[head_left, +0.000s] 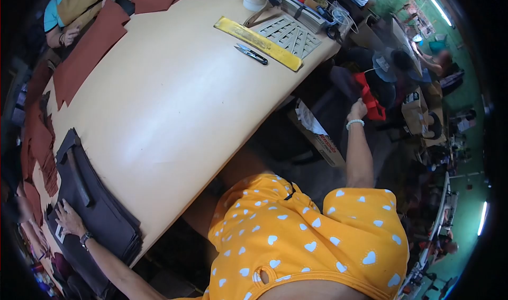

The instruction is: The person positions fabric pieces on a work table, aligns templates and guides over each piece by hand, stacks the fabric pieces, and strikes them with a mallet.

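My left hand (69, 220) lies open, fingers spread, on a stack of dark cut pieces (108, 210) at the table's left edge. A hammer (79, 177) rests on the same stack, just beyond my fingers. Out to the right, away from the table, my right hand (358, 109) is closed at the edge of a red piece of cloth (373, 101). The fingers are partly hidden, and I cannot make out the cloth's full shape.
Along the pale table (159, 104) lie a yellow ruler (259, 43), thread snips (251, 55) and a slotted template (291, 37). Reddish-brown pieces (90, 56) line the far edge near another person (79, 6). Below my right arm stands a cardboard box (323, 144).
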### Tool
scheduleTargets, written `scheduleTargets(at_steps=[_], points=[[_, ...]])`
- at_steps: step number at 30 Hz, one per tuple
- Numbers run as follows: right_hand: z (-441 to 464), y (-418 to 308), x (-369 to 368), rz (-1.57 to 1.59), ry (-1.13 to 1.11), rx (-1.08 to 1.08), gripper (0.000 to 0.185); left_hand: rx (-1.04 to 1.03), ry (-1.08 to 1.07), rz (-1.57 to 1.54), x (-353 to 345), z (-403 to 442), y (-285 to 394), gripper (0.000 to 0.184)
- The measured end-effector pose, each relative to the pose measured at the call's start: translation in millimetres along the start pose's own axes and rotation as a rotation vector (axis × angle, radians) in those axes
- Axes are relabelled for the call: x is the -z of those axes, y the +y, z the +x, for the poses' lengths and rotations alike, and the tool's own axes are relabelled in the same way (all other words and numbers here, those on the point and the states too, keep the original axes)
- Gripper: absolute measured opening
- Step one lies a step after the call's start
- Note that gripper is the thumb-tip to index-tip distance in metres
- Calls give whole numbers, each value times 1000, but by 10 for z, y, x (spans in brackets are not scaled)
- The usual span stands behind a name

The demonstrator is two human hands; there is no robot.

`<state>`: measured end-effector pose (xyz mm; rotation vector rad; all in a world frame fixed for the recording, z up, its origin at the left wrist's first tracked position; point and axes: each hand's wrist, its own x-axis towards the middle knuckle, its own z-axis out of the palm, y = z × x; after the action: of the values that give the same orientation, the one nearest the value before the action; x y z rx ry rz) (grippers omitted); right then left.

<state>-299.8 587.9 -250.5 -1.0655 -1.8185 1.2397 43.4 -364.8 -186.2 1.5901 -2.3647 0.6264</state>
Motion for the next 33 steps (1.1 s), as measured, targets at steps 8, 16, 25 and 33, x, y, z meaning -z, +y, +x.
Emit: scheduleTargets(at_steps=[8,16,25,33], points=[[-1304,-2263,-185,381,-814,504,32,-562,382,-376,965,-133,798,75],[-3451,-3496,-275,263,-2116,955,28,-1277,-164,-1497,3682,-1231,2402,86],[-3558,-3911,-236,539,-2405,648,27,-1294,-972,-1913,3799,-1006,2033,30],[-3511,-3494,-807,198,-2283,693,29,-634,-458,-1854,3372,-636,1988,18]])
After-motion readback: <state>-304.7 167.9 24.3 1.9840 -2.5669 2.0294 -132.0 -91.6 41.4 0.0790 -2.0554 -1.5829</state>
